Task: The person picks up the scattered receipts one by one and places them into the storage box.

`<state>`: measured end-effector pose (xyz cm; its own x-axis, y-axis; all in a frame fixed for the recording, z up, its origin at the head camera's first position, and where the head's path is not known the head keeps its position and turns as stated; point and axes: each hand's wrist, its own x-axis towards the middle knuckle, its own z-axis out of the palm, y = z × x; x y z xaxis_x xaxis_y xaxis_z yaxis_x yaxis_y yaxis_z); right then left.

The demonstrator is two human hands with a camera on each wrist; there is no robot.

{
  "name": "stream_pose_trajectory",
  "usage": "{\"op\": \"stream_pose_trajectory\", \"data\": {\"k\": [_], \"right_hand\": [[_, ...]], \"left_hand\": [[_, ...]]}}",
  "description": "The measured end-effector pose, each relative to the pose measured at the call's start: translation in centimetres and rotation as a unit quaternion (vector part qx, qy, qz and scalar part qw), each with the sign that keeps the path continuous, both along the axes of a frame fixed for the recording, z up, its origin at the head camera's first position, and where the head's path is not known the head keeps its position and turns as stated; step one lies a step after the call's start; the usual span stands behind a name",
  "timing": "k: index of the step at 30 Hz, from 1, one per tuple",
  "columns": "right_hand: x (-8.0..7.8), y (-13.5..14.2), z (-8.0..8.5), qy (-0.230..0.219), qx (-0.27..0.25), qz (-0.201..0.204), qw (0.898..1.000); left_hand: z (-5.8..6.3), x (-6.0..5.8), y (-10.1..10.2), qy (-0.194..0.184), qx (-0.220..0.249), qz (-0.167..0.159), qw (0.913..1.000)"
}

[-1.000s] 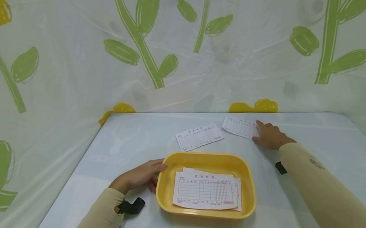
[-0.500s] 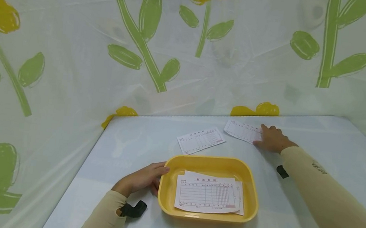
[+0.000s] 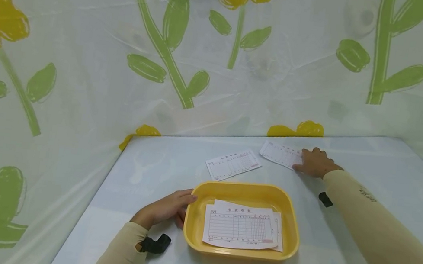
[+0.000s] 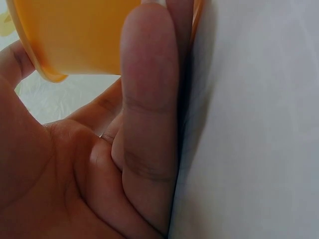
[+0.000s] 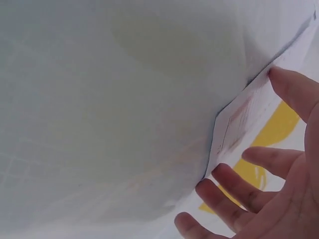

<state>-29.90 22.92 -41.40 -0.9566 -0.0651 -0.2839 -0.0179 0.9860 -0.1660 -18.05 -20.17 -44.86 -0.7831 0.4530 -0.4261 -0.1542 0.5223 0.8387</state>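
Note:
In the head view, my left hand (image 3: 165, 207) holds the left end of a yellow plastic tray (image 3: 293, 241), with the thumb on its rim. The left wrist view shows the fingers (image 4: 149, 94) against the tray's outer wall (image 4: 84, 35) and low along the table. Inside the tray lies a small pile of printed receipt slips (image 3: 239, 229). Farther back, my right hand (image 3: 319, 163) touches the right end of another receipt slip (image 3: 280, 154) lying on the table. Its fingers are spread, with thumb and fingertips at the slip's edges (image 5: 234, 124). A further slip (image 3: 233, 165) lies between that one and the tray.
A pale table (image 3: 143, 176) carries everything. Behind it hangs a white sheet (image 3: 95, 84) printed with yellow flowers and green leaves, meeting the table's back edge. Black straps (image 3: 157, 244) show at both wrists.
The head view has tilted slightly, so everything sits a little lower and more to the right. Both hands keep about the same places on the tray and the slip.

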Motion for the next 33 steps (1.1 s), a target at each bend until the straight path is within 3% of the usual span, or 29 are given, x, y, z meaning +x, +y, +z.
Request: {"op": "stream_pose_trajectory", "data": {"k": [14, 24, 33], "right_hand": [[-0.1, 1.3, 0.4, 0.000, 0.002, -0.023, 1.000], [-0.7, 2.0, -0.4, 0.022, -0.074, -0.067, 0.995], [-0.1, 1.3, 0.3, -0.002, -0.120, -0.056, 0.991]], "left_hand": [[0.0, -0.1, 0.3, -0.002, 0.007, -0.006, 1.0000], [0.1, 0.0, 0.1, 0.001, 0.013, -0.008, 0.9999], [-0.2, 0.0, -0.1, -0.004, 0.007, 0.003, 1.0000]]}}
